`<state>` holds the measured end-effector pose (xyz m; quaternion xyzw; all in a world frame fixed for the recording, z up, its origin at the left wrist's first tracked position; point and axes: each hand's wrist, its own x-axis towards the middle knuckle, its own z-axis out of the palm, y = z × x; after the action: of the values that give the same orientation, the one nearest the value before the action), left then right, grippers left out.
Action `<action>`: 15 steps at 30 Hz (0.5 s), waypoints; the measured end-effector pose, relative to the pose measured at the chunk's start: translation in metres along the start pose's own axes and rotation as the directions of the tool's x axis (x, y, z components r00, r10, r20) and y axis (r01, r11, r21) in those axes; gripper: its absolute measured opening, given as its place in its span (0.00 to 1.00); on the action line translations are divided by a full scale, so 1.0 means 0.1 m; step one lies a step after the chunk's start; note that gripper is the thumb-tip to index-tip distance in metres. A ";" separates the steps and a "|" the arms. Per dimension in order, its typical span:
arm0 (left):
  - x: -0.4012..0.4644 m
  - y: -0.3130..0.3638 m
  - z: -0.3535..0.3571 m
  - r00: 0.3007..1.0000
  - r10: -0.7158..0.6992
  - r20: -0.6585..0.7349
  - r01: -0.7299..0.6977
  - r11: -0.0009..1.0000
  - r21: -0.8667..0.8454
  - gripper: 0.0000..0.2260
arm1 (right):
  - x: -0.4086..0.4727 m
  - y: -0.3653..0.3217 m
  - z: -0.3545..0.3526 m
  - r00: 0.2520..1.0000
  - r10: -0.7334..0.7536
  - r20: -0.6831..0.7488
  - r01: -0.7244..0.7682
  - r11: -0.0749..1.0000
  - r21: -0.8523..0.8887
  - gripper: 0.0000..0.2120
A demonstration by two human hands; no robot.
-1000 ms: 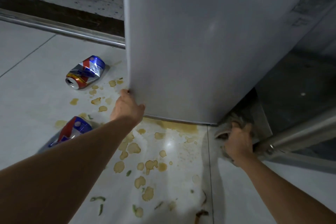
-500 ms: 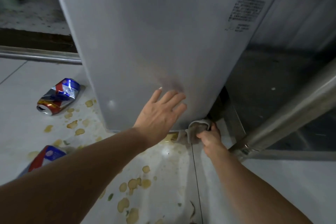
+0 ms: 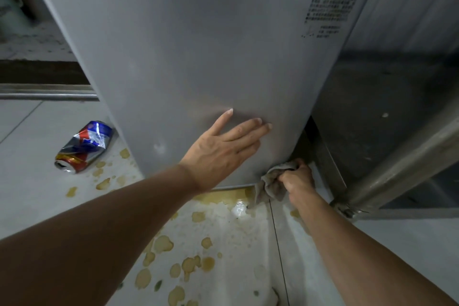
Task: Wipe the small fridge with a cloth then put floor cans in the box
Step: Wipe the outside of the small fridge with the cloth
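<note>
1. I am looking down at the small fridge (image 3: 198, 45), a plain grey-white box that fills the upper middle of the view and stands on a pale tiled floor (image 3: 29, 201).
2. My left hand (image 3: 221, 151) lies flat against the lower part of the fridge's near face, fingers straight and slightly spread, pointing up and to the right. It holds nothing.
3. My right hand (image 3: 296, 180) is low at the fridge's bottom right corner, fingers curled tightly round a bunched grey cloth (image 3: 269, 185).
4. The cloth touches the bottom corner of the fridge, and its loose end hangs down to the floor.
5. My two hands are apart, the left higher on the panel, the right below and to its right.
6. A printed label (image 3: 331, 5) of dark text sits at the fridge's upper right; it is too blurred to read.
7. A crushed can (image 3: 83, 146), blue, silver and red, lies on its side on the floor just left of the fridge.
8. Yellow-brown spill stains (image 3: 191, 263) spot the tiles in front of the fridge, with a wider puddle along its bottom edge.
9. A metal rail (image 3: 402, 164) slants across the right side, near my right hand.
</note>
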<state>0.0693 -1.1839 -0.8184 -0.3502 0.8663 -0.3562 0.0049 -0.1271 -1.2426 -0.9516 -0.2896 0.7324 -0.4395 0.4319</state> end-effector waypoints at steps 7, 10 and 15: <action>0.05 -0.10 -0.17 0.981 0.060 0.187 -0.065 0.998 0.023 0.25 | -0.26 -0.48 -0.09 0.990 -0.119 -0.080 0.126 0.988 0.090 0.20; 0.13 -0.14 -0.29 0.977 0.096 0.189 -0.095 0.995 -0.012 0.22 | -0.40 -0.73 -0.12 0.978 -0.165 -0.125 0.182 0.973 0.140 0.21; 0.19 -0.20 -0.51 0.978 0.059 0.202 -0.054 0.998 -0.034 0.24 | -0.62 -1.12 -0.21 0.949 -0.273 -0.160 0.294 0.948 0.126 0.18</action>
<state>0.0545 -1.1741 -0.7632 -0.3600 0.8758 -0.3061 0.0985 -0.1121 -1.2347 -0.8231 -0.3277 0.6770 -0.5694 0.3319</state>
